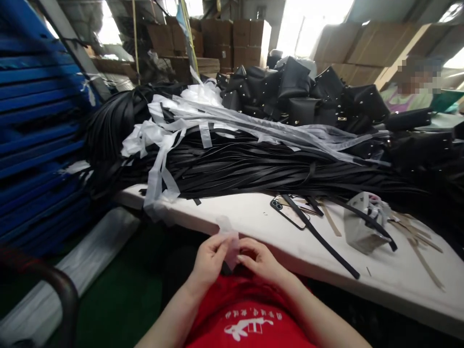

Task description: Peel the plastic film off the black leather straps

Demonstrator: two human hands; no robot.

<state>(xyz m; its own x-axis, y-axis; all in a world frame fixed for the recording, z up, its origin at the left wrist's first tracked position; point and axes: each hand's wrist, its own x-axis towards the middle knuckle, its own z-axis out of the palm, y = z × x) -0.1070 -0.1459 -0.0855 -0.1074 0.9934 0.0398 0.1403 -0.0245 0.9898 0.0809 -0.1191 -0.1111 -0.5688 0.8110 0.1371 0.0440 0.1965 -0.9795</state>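
I read both hands just off the near edge of the white table (pixel 224 212), over my red shirt (pixel 250 319). Left hand (pixel 209 258) and right hand (pixel 260 261) are close together, fingertips pinched on one clear plastic strip (pixel 229 237). The strip stands up between them, its top end level with the table's near edge. It's thin, see-through, slightly milky and a bit crumpled; I can't tell how its lower end sits behind the fingers. Open room: a bare band of table along the near edge straight ahead, and dark green floor to the left. Tight elsewhere. The pile of black straps (pixel 253 164) covers the table's far side, with clear plastic sleeves (pixel 232 116) draped on top and hanging over the left corner. Black bags (pixel 308 92) are stacked behind that. Right of my hands, near the table's middle, are a phone (pixel 289 213), one loose black strap (pixel 321 239) running toward the near edge, and a grey pouch (pixel 358 229). Blue stacked panels (pixel 36 121) wall off the left side. A dark chair rail (pixel 63 290) sits low on the left. Another person (pixel 406 99) is at the far right corner.
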